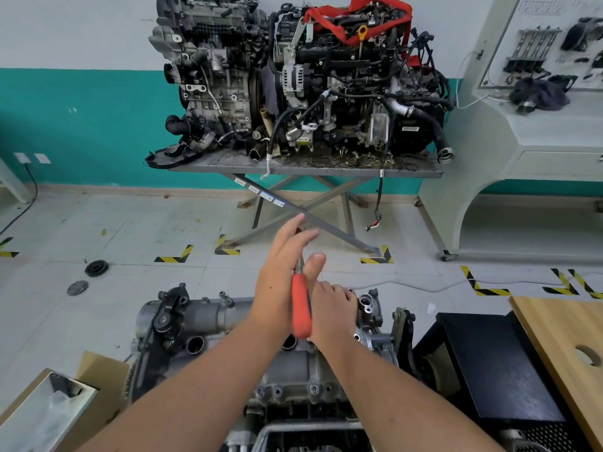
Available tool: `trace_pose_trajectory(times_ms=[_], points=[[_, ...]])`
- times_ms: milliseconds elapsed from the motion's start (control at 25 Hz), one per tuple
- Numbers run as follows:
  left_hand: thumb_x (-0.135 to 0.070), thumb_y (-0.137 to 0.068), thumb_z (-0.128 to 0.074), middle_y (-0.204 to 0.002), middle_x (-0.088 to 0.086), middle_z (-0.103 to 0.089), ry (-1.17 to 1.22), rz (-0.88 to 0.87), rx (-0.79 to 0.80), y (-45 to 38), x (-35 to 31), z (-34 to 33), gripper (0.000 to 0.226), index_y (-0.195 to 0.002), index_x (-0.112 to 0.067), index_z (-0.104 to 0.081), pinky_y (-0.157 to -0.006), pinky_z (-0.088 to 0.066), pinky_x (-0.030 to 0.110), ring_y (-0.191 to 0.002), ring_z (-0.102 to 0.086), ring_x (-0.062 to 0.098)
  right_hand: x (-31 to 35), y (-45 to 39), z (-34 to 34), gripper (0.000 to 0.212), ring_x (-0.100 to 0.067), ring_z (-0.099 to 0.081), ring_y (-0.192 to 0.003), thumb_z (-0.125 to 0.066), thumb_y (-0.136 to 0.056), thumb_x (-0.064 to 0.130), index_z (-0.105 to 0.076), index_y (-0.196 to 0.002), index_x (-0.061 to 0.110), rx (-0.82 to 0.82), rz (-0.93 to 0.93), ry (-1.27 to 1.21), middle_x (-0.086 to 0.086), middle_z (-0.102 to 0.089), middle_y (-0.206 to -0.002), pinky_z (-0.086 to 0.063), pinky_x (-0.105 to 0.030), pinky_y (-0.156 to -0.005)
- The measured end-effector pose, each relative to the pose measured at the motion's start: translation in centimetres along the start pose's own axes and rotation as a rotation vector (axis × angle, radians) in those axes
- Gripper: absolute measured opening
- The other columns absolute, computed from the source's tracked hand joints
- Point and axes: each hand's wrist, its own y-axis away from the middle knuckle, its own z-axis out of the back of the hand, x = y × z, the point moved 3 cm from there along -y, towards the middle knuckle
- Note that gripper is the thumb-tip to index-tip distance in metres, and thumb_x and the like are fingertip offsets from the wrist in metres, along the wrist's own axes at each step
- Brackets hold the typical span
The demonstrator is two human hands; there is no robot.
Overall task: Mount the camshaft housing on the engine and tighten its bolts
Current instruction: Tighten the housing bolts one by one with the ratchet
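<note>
Plainly, both hands work a red-handled tool (301,308) over the camshaft housing (293,363).
Left hand (280,288) flat, fingers straight, against the handle; right hand (329,308) rests fingers-down on the housing; no writing legible; tiled floor (130,230), teal-banded wall (81,125).

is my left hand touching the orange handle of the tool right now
Touching. The head view shows the left hand, fingers straight, pressed flat against the orange handle.

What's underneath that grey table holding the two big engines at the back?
Under the table are crossed metal legs with stickers, a dangling cable and tiled floor. The left hand hides where the legs cross lower down.
</note>
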Motion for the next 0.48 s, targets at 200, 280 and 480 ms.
trace_pose_trajectory(times_ms=[200, 280, 480], points=[[-0.062, -0.100, -0.030, -0.113, -0.005, -0.073, 0.654, 0.653, -0.254, 0.8, 0.1, -1.3, 0.047, -0.098, -0.044, -0.073, -0.101, -0.045, 0.040, -0.118, -0.062, 0.014, 0.1, -0.1, -0.3, 0.054, -0.019, -0.056, -0.108, -0.011, -0.094, 0.046, -0.060, -0.108, 0.028, 0.013, -0.011, -0.030, 0.009, -0.066, -0.110, -0.033, -0.039, -0.101], [-0.061, -0.099, -0.038, -0.097, 0.000, -0.076, 0.871, 0.875, -0.295, -0.3, 0.8, -0.6, 0.051, -0.082, -0.026, -0.071, -0.089, -0.044, 0.041, -0.099, -0.070, 0.015, 0.0, -0.2, -0.5, 0.056, -0.020, -0.057, -0.106, -0.011, -0.095, 0.049, -0.061, -0.107, 0.028, -0.005, -0.022, -0.036, 0.008, -0.067, -0.109, -0.034, -0.039, -0.099], [-0.046, -0.099, -0.047, -0.073, 0.000, -0.066, 0.636, 1.015, -0.064, -3.4, 0.9, 1.3, 0.031, -0.091, -0.017, -0.055, -0.065, -0.039, 0.033, -0.072, -0.065, 0.013, -0.3, -0.2, -0.9, 0.058, -0.020, -0.057, -0.107, -0.014, -0.099, 0.056, -0.065, -0.110, 0.030, -0.029, -0.045, -0.045, 0.008, -0.068, -0.111, -0.033, -0.039, -0.097]])
